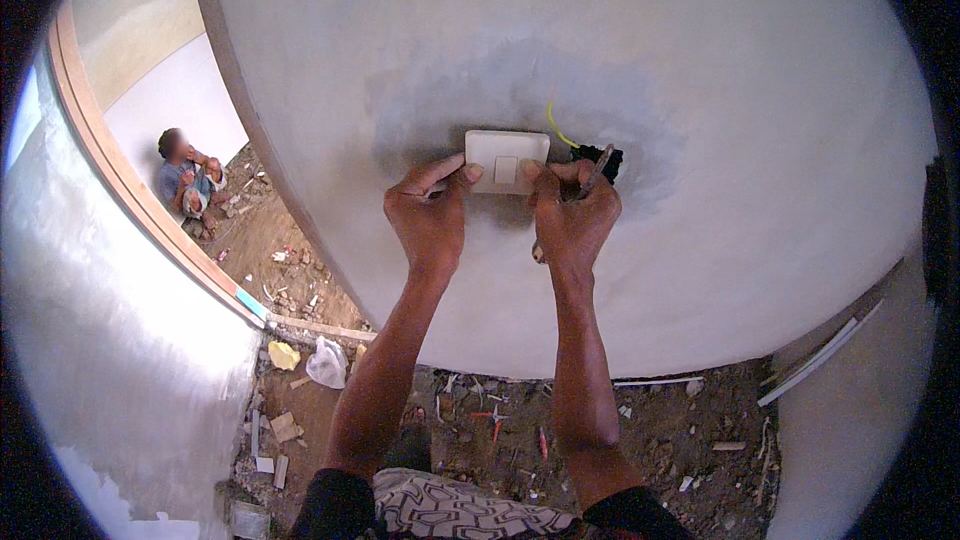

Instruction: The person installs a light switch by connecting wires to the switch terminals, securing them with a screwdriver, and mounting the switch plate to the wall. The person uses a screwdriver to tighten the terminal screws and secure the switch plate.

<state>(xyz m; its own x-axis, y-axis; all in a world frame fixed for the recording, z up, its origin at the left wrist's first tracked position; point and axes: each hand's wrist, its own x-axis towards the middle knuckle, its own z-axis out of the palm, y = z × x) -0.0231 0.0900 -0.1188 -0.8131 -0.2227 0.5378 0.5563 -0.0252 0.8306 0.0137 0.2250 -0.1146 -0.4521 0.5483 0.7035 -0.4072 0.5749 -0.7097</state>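
A white light switch [482, 148] with one small rocker is held upright against the grey plastered wall. My left hand [428, 220] pinches its left edge between thumb and fingers. My right hand [578, 220] grips its lower right edge, thumb on the front. A slim dark tool [602, 160], perhaps a screwdriver, also runs through my right hand, with one end showing below the palm. Just right of the switch, a dark box hole [617, 157] opens in the wall, partly covered by my right fingers. A yellow-green wire [556, 124] curls out beside it.
Below the wall lies a dirt floor with rubble, red-handled pliers [494, 422], a white plastic bag [327, 363] and a yellow lump [284, 356]. A wooden door frame [130, 185] stands at left; beyond it a person [190, 180] squats. White conduit [820, 352] leans at right.
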